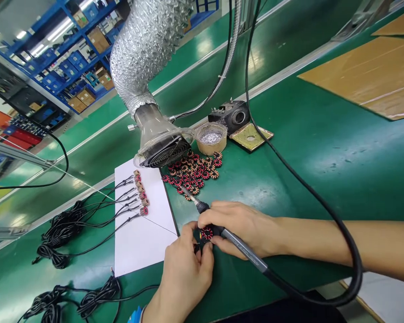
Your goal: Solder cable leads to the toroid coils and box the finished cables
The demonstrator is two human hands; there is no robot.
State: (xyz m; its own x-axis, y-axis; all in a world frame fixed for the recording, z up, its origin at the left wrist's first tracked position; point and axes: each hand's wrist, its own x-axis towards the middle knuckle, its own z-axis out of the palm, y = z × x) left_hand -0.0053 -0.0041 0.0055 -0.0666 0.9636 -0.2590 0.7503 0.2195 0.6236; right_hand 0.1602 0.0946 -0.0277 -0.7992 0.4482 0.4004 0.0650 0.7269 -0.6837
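Note:
Between my two hands is a small ring coil (207,233) wound in red and black. My left hand (183,269) is closed in a pinch on the black cable (197,248) right beside the coil, partly hidden by the fingers. My right hand (245,226) is wrapped round a soldering iron (245,251), whose tip points up and away toward the coil pile (195,172). Its fingertips also reach the coil's right edge. A white sheet (144,242) to the left carries a row of coils (142,195) with black cables attached.
A fume extraction hood (166,139) on a foil duct hangs over the coil pile. Behind it stand a round tub of silvery material (211,138), an iron holder (234,114) and a yellow sponge tray (252,137). Bundled cables (65,226) lie left. The iron's cord (309,193) loops at right.

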